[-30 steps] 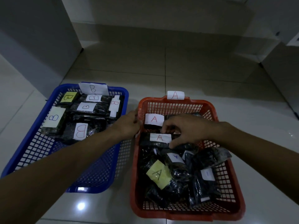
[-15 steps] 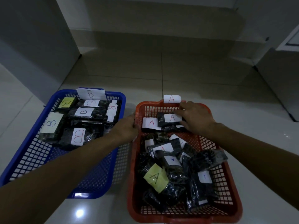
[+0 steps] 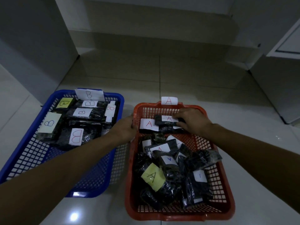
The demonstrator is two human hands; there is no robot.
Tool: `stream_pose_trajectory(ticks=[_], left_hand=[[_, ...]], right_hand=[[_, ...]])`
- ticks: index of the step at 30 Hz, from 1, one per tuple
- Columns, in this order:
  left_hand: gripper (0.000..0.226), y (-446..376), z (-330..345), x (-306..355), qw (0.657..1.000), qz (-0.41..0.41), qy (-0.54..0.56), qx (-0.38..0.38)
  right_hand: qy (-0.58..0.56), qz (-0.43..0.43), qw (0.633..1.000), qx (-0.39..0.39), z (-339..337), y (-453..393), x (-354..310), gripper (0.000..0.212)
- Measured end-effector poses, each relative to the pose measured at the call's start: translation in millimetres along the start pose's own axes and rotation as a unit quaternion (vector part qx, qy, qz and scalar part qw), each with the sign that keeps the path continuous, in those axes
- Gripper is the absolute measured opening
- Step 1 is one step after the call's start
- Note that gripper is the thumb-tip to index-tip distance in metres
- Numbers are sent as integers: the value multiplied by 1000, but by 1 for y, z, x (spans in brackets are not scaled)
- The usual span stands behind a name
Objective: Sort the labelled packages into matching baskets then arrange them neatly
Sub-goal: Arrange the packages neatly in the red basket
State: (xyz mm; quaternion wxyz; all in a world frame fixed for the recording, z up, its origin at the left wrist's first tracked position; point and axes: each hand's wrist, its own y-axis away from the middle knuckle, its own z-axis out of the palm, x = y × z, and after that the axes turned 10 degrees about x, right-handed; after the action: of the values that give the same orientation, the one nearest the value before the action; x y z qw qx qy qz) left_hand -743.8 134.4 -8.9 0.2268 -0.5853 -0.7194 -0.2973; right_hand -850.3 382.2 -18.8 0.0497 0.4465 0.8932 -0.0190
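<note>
Arranging step: right hand (image 3: pixel 193 121) grip pinches package (image 3: pixel 167 121) in red basket (image 3: pixel 215 143); left hand (image 3: pixel 125 129) grips rim. Next: align row.

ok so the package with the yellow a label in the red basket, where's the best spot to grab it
Probably by the upper end bearing the yellow label, pinching across its width from above. The yellow-label package lies on top at the near left of the red basket, label up and unobstructed, while its lower end sinks among other dark packages. The right hand is busy with a far package, and the left hand grips the rim.
</note>
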Motion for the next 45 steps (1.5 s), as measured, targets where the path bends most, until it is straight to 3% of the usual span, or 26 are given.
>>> stream_pose_trajectory(ticks=[5,6,10,14,18,20,22,26,29,32,34,39,45], left_hand=[[12,1,0,-1,1000,4,-16,2],[11,1,0,-2,1000,8,-18,5],[20,4,1,-4,1000,-1,-20,3],[26,6,2,-4,999,1,-33,0],[17,9,-1,1,1000,8,-24,4],[3,9,-2,3,1000,12,-21,6],[3,8,-3,4,1000,14,-22,7],[2,6,-2,1,1000,9,-27,5],[3,2,1,1,999,11,-46,14],[14,-2,5,0,995,12,-91,41],[20,-4,11,-1,992,10,-107,66],[29,-4,21,-3,985,19,-135,101],[26,-5,21,-4,984,38,-134,107]], right_hand=[[7,-3,999,51,-16,5,-16,40],[-15,-16,999,33,-19,9,-23,38],[-108,-13,979,-170,-19,23,-48,30],[-59,0,982,-180,-13,22,-53,31],[-155,15,969,-189,-25,26,-49,21],[-217,30,960,-175,-43,26,-44,15],[-276,66,948,-143,-58,21,-35,11],[-371,185,910,-10,-50,12,-16,10],[-308,253,914,82,-28,7,-5,10],[-118,224,958,131,-13,9,1,19],[-52,187,970,148,-8,13,-1,27],[-14,23,997,75,-1,20,-13,44],[28,38,994,95,-6,20,2,34]])
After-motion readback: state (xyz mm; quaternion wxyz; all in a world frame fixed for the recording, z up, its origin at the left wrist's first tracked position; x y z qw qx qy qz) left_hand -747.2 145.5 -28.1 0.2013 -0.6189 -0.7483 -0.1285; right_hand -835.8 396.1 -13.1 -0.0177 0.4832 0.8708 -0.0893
